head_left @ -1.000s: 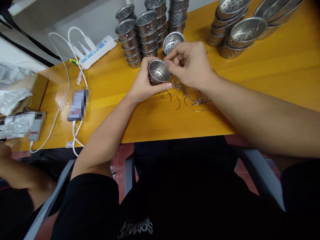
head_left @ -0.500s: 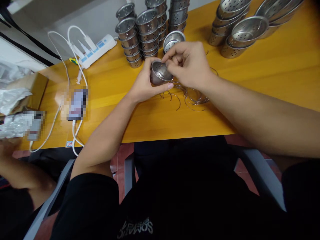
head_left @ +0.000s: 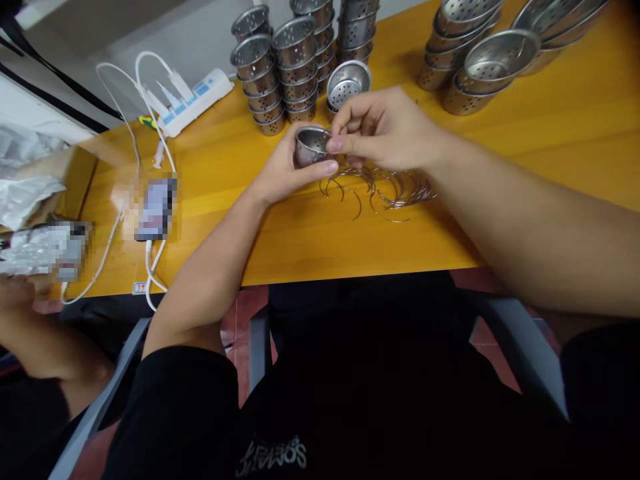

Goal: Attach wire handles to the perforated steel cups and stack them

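My left hand (head_left: 290, 170) is wrapped round a small perforated metal cup (head_left: 311, 148), its mouth tipped up toward me. At the cup's right rim, my right hand (head_left: 377, 130) has thumb and fingers pinched together; what they hold, if anything, is too small to make out. Below the right hand, a loose heap of thin curved metal wires (head_left: 395, 190) lies on the table. Just behind the hands stands another perforated cup (head_left: 349, 83), open side up, its lower part partly hidden by my right hand.
Stacks of perforated cups (head_left: 295, 63) stand at the back, and wider stacked cups (head_left: 475, 87) at the back right. Left are a white power strip (head_left: 197, 103), a phone (head_left: 155, 207) with cables, and a box (head_left: 75, 177) with plastic bags. Another person's arm (head_left: 45, 347) is at far left.
The cup in my left hand has shifted slightly left and tilted. My right hand has moved a little right and down, its fingers still pinched at the rim.
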{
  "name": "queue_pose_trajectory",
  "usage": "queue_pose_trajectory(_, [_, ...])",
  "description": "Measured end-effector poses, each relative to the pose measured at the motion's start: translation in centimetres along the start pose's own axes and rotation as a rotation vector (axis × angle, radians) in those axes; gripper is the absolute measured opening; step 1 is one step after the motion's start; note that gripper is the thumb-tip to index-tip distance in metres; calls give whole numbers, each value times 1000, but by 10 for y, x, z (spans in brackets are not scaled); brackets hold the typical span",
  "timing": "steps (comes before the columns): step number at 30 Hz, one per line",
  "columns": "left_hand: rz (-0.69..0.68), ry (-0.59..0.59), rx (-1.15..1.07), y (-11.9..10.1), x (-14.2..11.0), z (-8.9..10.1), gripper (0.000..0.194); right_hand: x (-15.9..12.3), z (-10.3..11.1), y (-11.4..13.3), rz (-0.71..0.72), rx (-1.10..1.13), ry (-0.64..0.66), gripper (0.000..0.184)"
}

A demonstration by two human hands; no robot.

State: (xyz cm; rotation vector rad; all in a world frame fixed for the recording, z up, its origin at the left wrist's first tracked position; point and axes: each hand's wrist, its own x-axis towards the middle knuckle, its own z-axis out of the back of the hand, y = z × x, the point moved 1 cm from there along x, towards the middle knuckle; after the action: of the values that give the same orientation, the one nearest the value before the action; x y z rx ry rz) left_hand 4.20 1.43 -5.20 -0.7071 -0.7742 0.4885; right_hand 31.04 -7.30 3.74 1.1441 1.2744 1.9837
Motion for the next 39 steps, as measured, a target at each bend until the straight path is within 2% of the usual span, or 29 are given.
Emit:
queue_pose_trajectory(4, [-13,-2,-23,-4,-1,-3,113,0,-2,1,-36,1,-69,78])
queue_pose_trajectory(8, [31,3,-16,-8,1,-3,111,0,-2,-1,-61,2,-79,66])
queue_pose_trajectory(13, [5,14,-4,-5,1,1,111,1,-3,-7,-49,14,-77,65])
queue_pose_trajectory(18, [14,12,40,-9,1,4,107,-2,-4,-2,-89,-19,-80,62])
queue_pose_trajectory(21, [39,13,40,-15,1,5,107,-3,-5,2,-81,-16,-67,71])
queue_pose_trajectory(26, [49,-5,78,-17,1,5,119,-3,-6,4,-59,-109,-85,88])
queue_pose_trajectory(30, [32,-8,113,-14,-1,8,117,-2,-5,0,22,-170,-197,89])
queue_pose_trajectory(34, [24,-12,124,-14,-2,12,112,-1,0,-3,67,-317,-271,74])
queue_pose_trajectory(39, [29,-40,179,-15,-2,14,105,-5,4,0,102,-486,-218,50])
